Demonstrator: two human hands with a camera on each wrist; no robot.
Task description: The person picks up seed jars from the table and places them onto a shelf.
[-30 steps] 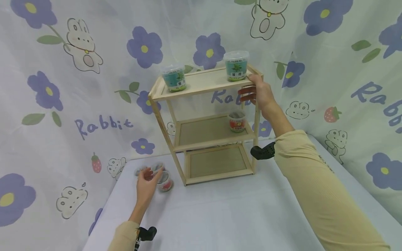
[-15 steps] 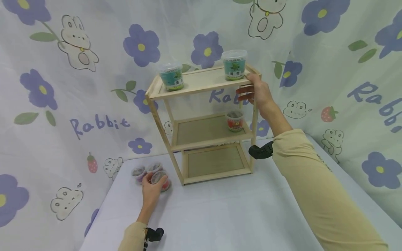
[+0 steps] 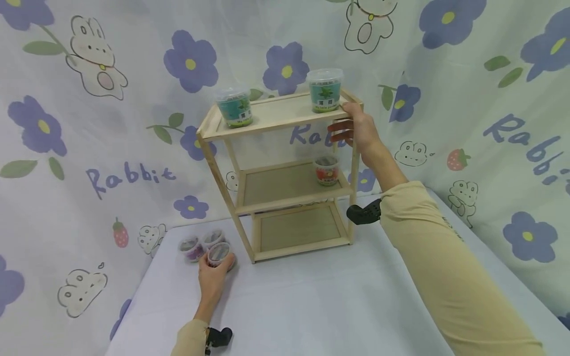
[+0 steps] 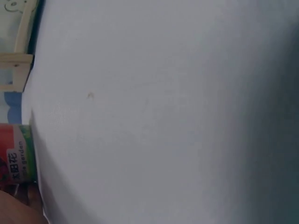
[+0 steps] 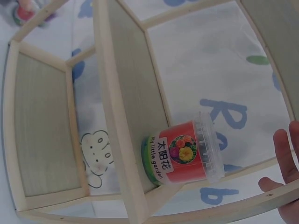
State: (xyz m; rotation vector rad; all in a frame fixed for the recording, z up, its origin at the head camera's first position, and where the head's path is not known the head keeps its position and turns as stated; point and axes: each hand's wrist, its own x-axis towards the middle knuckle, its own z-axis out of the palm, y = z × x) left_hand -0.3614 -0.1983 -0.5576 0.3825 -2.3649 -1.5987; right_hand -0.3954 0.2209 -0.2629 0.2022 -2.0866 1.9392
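Observation:
Low on the left in the head view, my left hand grips a clear plastic tub with thumb and fingers round its side. Its red label with a green base shows in the left wrist view, where the tub stands close over the white table. My right hand holds the upper right corner of a three-tier wooden shelf rack, thumb on top and fingers beneath the top tier. Below it, a second red-labelled tub sits on the middle tier.
Two teal-labelled tubs, a left one and a right one, stand on the top tier. Beside my left hand are a purple-labelled tub and another tub. A patterned curtain hangs behind the table.
My left hand has come from above the tubs to grip the red-labelled one nearest the rack. My right hand keeps its hold on the rack corner, while the head view shifts slightly.

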